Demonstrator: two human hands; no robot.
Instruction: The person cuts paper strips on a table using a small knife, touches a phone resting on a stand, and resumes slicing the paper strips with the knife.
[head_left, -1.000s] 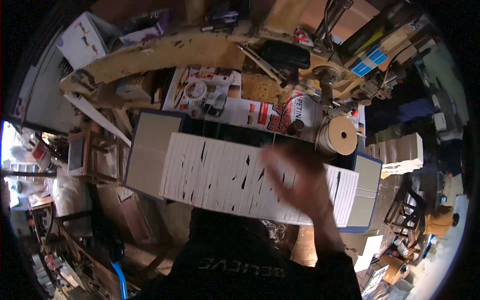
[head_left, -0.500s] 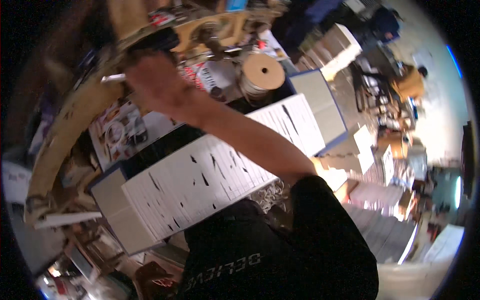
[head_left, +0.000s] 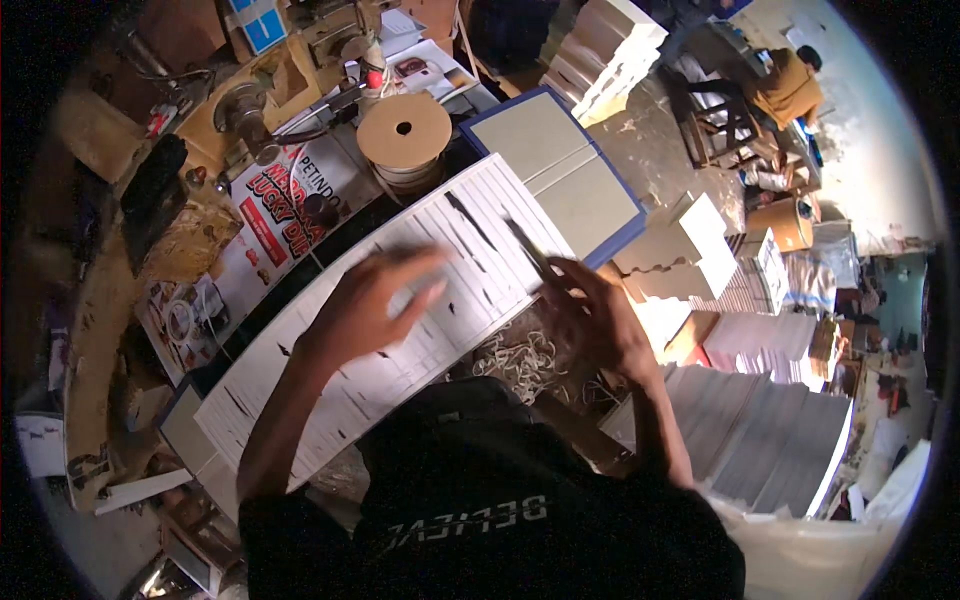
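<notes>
Pinches a slim dark tool (head_left: 530, 245) in the right hand (head_left: 605, 320), slanted seemingly for tip control over the white stack (head_left: 480, 270) lying between grey panels (head_left: 575, 185), and holds the left hand (head_left: 365, 305) spread mid-stack, perhaps for steadying, contact unclear

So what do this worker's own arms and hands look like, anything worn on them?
The left hand and right hand are bare, with no gloves to be seen. Both forearms show uncovered below the black sleeves of a shirt with pale lettering. I see no watch or bracelet, though the left hand is blurred.
</notes>
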